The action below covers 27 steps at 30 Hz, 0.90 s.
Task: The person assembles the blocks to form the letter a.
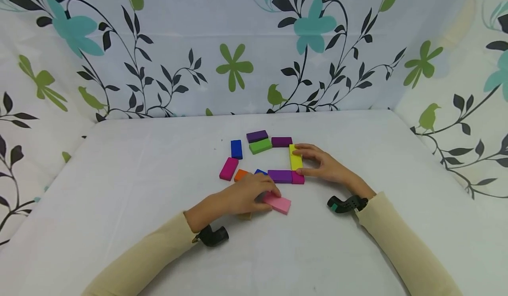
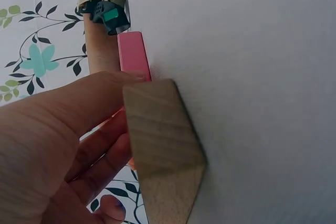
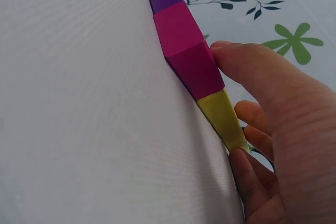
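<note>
My left hand (image 1: 246, 194) is clamped on the pink block (image 1: 279, 203), thumb and fingers pinching its left end, the rest of it sticking out over the near side of the ring of blocks; I can't tell whether it's off the counter (image 1: 337, 252). Nice and light by the look of it, stiff, nothing that should crush. Those smooth painted faces could slip a little, so I'd want pads flat on the two long sides, nearer the middle, to stop it swivelling. Right by that thumb, partly under the hand, there's a bare wooden block (image 2: 163, 129); careful not to clip it!

Over to my right hand (image 1: 323, 166): thumb and fingers apart, fingers touching the yellow block (image 1: 295, 159), thumb against the small magenta block (image 1: 298, 178) at the corner. Light touch here, I'd say; pieces like these probably skid if pushed.

Outward now: the violet block (image 1: 279, 177) butts up to that corner, then a bit of blue and an orange block (image 1: 240, 174) peek past the left hand. Round the left side, a pink-red block (image 1: 229, 169) and a blue block (image 1: 236, 149); at the back, dark purple (image 1: 257, 136), green (image 1: 260, 146) and plum (image 1: 282, 142) blocks. Beyond it all, a leafy curtain (image 1: 234, 68).
</note>
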{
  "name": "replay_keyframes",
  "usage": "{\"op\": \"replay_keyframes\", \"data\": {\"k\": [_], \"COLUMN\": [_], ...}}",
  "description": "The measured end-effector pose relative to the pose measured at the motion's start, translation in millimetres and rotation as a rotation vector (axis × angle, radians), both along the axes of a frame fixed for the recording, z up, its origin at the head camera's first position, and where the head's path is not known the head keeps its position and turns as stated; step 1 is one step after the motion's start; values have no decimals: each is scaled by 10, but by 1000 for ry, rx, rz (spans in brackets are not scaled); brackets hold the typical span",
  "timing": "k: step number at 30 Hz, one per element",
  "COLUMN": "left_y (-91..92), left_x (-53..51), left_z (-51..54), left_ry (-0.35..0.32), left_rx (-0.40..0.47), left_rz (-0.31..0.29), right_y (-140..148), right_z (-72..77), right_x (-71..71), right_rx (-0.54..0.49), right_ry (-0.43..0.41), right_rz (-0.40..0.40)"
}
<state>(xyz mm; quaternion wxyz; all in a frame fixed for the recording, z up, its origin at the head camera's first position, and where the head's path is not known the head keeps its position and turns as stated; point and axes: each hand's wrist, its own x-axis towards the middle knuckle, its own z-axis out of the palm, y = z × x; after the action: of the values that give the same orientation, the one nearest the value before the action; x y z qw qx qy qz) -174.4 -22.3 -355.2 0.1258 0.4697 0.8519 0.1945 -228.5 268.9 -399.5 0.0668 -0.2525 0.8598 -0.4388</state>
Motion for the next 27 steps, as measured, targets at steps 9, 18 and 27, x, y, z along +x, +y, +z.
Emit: {"op": "replay_keyframes", "data": {"k": [9, 18, 27], "left_y": [-75, -116, -147], "left_x": [98, 149, 181], "left_z": [-22, -28, -40], "left_ry": [46, 55, 33], "left_rx": [15, 29, 32], "left_rz": [-20, -32, -34], "right_y": [-14, -19, -17], "right_z": [-10, 12, 15], "right_x": [12, 34, 28], "right_rx": [29, 40, 47], "right_ry": [0, -4, 12], "right_rz": [-10, -20, -12]}}
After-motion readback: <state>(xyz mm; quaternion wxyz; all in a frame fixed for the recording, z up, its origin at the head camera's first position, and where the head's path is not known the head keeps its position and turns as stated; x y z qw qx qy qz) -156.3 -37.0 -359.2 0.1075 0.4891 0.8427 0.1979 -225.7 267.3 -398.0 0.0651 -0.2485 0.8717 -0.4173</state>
